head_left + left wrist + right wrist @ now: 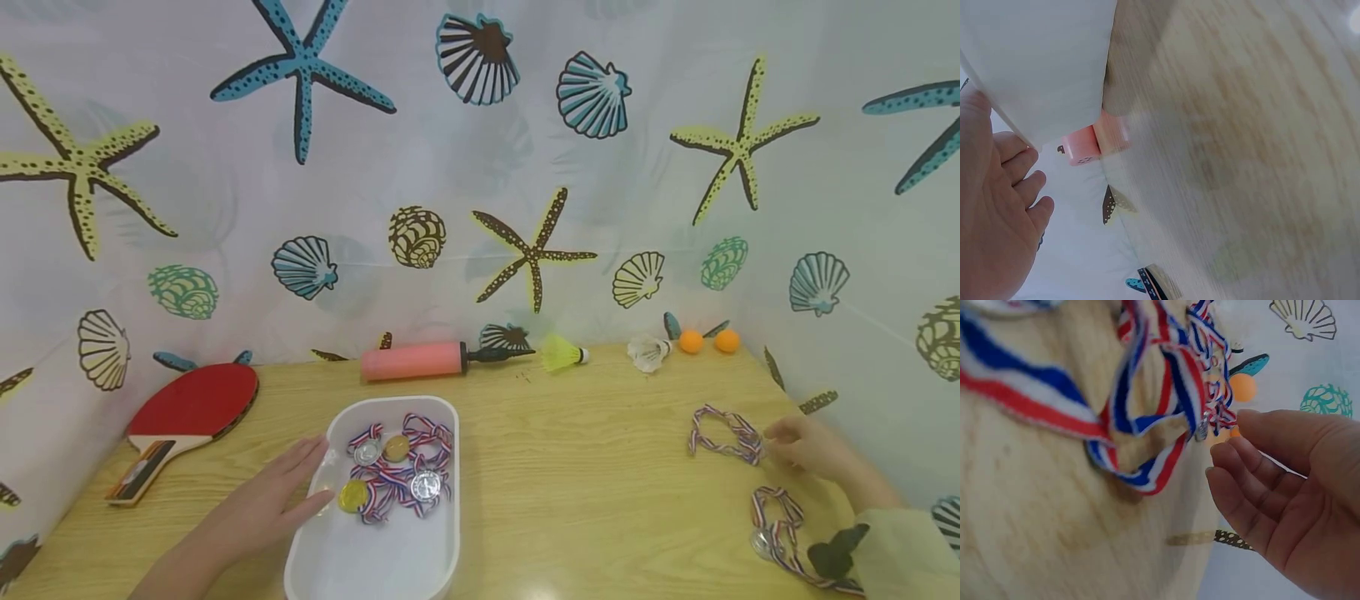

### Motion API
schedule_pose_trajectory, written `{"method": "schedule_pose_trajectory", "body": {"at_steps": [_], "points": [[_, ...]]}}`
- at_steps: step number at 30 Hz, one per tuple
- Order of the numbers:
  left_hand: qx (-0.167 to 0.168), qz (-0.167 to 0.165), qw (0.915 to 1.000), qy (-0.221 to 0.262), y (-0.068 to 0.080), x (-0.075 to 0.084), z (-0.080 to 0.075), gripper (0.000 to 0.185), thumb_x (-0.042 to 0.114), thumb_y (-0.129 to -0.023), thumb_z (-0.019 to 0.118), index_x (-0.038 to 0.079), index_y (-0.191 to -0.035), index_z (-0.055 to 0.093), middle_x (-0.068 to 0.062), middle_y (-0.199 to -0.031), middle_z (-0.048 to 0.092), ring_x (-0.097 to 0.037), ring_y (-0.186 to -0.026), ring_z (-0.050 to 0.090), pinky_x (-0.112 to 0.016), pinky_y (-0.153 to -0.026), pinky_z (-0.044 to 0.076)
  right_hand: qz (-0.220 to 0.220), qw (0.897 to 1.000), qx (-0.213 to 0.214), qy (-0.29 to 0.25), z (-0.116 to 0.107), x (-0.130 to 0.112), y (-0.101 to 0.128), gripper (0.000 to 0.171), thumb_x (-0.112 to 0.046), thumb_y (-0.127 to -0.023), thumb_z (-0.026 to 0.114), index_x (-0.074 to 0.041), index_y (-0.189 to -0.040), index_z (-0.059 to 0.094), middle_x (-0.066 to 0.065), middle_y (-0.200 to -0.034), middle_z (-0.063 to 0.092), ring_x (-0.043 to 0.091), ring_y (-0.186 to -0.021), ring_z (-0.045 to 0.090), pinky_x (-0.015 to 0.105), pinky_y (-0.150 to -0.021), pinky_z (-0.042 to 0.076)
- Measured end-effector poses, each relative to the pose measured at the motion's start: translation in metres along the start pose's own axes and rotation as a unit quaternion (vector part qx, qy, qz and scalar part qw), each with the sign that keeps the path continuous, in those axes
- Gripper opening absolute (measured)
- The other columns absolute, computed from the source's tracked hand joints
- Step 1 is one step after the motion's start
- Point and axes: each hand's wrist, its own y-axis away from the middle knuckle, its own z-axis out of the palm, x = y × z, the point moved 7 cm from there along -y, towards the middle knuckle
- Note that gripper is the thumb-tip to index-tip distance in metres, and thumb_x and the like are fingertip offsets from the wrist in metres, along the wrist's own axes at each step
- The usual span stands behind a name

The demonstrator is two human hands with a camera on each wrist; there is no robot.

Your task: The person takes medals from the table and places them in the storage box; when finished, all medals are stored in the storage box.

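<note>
A white tray (pixel 375 558) stands on the wooden table (pixel 585 467) and holds several medals (pixel 397 475) on red, white and blue ribbons. My left hand (pixel 303 479) lies open with straight fingers against the tray's left wall (pixel 1041 62). Far right, my right hand (pixel 776 437) reaches a loose striped ribbon (pixel 723 433). In the right wrist view its relaxed fingertips (pixel 1238 419) touch the ribbon's (pixel 1166 394) end by a small metal ring. A second medal ribbon (pixel 780 525) lies by my right sleeve.
A red table tennis paddle (pixel 187 417) lies at the left. Along the back edge are a pink pump (pixel 416 361), a yellow-green shuttlecock (pixel 562 354), a white shuttlecock (pixel 648 352) and two orange balls (pixel 691 342). A starfish-and-shell curtain encloses the table.
</note>
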Motion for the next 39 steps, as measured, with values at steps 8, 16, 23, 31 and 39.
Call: {"method": "schedule_pose_trajectory", "body": {"at_steps": [8,16,23,31,39], "points": [[-0.004,-0.002,1.0000,-0.003,0.000,0.000,0.001,0.077,0.054,-0.089,0.049,0.001,-0.142,0.032,-0.022,-0.144,0.028,-0.043,-0.131,0.023,-0.061,-0.096,0.030,-0.004,1.000,-0.021,0.011,0.007,0.011,-0.008,0.040,-0.012,-0.080,0.069,0.018,-0.102,0.053,0.018,-0.084,0.062,0.020,-0.065,0.058,0.032,-0.058,0.050],[0.004,0.005,1.0000,-0.003,0.002,0.000,0.000,0.076,0.054,-0.089,0.048,0.001,-0.141,0.032,-0.022,-0.144,0.029,-0.042,-0.131,0.024,-0.060,-0.096,0.029,0.035,0.997,-0.034,0.059,0.009,0.003,-0.015,0.047,-0.030,-0.078,0.073,0.007,-0.102,0.056,0.009,-0.082,0.061,0.021,-0.072,0.055,0.033,-0.061,0.048],[0.010,0.008,0.9999,-0.007,0.002,-0.001,0.000,0.075,0.053,-0.090,0.048,0.001,-0.141,0.033,-0.021,-0.144,0.029,-0.041,-0.131,0.024,-0.059,-0.097,0.029,0.021,0.994,-0.066,0.079,0.012,-0.004,-0.021,0.047,-0.030,-0.078,0.073,0.001,-0.106,0.053,0.019,-0.093,0.060,0.031,-0.082,0.057,0.043,-0.067,0.049],[0.004,0.005,1.0000,-0.006,0.001,0.000,0.000,0.076,0.053,-0.089,0.049,0.001,-0.142,0.032,-0.022,-0.144,0.029,-0.042,-0.131,0.024,-0.060,-0.096,0.030,0.011,0.995,-0.081,0.065,0.016,-0.010,-0.024,0.040,-0.026,-0.078,0.073,-0.001,-0.103,0.053,0.010,-0.085,0.059,0.022,-0.076,0.053,0.037,-0.065,0.046],[0.005,0.000,1.0000,-0.005,0.001,0.000,-0.001,0.075,0.051,-0.089,0.051,0.002,-0.142,0.033,-0.021,-0.144,0.029,-0.041,-0.131,0.024,-0.060,-0.096,0.030,-0.002,0.994,-0.082,0.067,0.019,-0.017,-0.026,0.030,-0.017,-0.078,0.072,-0.002,-0.093,0.051,0.005,-0.076,0.053,0.019,-0.067,0.046,0.031,-0.058,0.041]]}}
